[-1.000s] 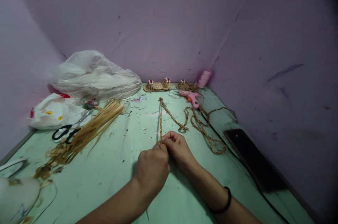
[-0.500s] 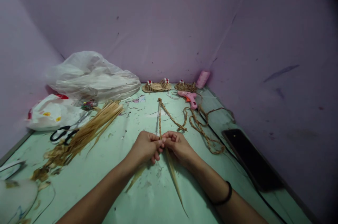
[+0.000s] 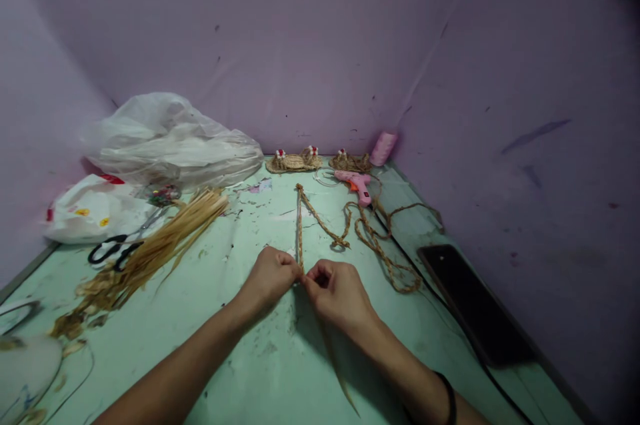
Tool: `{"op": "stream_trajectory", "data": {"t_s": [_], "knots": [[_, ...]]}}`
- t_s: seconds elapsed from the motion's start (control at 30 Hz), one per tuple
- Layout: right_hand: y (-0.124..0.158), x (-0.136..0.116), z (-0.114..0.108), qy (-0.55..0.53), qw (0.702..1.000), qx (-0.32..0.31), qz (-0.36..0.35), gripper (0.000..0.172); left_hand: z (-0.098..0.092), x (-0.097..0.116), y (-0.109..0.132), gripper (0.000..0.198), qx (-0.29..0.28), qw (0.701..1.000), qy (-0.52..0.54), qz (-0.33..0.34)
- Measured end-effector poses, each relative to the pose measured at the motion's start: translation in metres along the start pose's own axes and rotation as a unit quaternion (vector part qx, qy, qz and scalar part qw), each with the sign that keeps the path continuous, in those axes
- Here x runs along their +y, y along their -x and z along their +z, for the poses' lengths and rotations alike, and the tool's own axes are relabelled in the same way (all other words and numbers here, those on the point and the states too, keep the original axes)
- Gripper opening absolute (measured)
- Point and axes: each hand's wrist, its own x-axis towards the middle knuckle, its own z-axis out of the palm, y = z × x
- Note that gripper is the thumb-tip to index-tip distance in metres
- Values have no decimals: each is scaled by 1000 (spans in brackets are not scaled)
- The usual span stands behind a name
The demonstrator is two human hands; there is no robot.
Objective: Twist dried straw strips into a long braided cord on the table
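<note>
A thin braided cord [image 3: 300, 231] of dry tan fibre runs from a knot at the middle of the table down to my fingers. My left hand [image 3: 270, 278] is closed, pinching the cord near its lower end. Touching it on the right, my right hand [image 3: 340, 291] pinches the fibre just below. A loose fibre strip [image 3: 333, 358] trails from under my right hand toward me. From the same knot, another length of braid [image 3: 323, 221] slants off to the right. The exact point between my fingertips is partly hidden.
On the left lie a bundle of dry fibre strips [image 3: 165, 238], black-handled scissors [image 3: 107, 250] and plastic bags [image 3: 175, 145]. At the back are woven pieces [image 3: 295, 163], a pink glue gun [image 3: 357, 185] and a pink spool [image 3: 383, 148]. Coiled cord [image 3: 385, 255] and a phone [image 3: 475, 305] lie right.
My right hand has turned and moved slightly down, its fingers now below the left ones. A fibre strip that hung below my left hand is no longer visible there. The view shifted slightly.
</note>
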Motion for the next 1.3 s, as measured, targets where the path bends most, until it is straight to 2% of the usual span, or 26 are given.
{"op": "stream_trajectory", "data": {"t_s": [0.1,0.17,0.23,0.33,0.4,0.43,0.5,0.57,0.63,0.7,0.83,0.97,1.03,1.13,1.17,1.23,1.3], "knots": [[7,-3,11,50,996,21,-74,17,-3,3,4,16,-32,996,78,-44],[10,-3,13,75,990,28,-118,19,-4,3,4,12,-40,993,100,-39],[9,-3,9,68,990,19,-123,19,-6,2,4,8,-45,992,116,-26],[3,-2,0,-1,997,41,-69,21,-8,-1,2,6,-57,989,135,-36],[-4,0,-4,-96,993,73,-13,24,-9,-1,1,7,-67,985,148,-55],[-8,1,-4,-160,984,70,18,23,-10,-1,1,8,-74,984,151,-63],[-14,3,-2,-293,952,11,85,22,-10,-1,0,10,-94,982,151,-66],[-18,4,3,-371,916,-67,136,20,-11,-2,-1,11,-109,982,141,-53],[-21,5,7,-373,913,-86,142,15,-11,-3,-2,12,-110,986,120,-31],[-24,6,9,-349,927,-68,120,13,-13,-3,-2,13,-101,992,77,-7],[-27,8,9,-339,932,-66,110,11,-26,6,1,19,-107,991,-75,15],[-27,5,9,-343,930,-73,106,13,-32,21,14,21,-75,973,-217,3],[-25,3,9,-363,923,-73,109,11,-22,25,25,22,-37,960,-277,23],[-21,0,10,-387,912,-52,130,10,4,21,41,22,45,929,-363,57],[-21,-1,10,-392,909,-46,136,10,12,19,46,21,60,924,-371,66],[-19,-2,10,-403,903,-43,142,12,21,15,53,18,75,933,-340,89],[-18,-3,9,-413,898,-51,144,13,19,16,54,12,59,952,-281,109]]}}
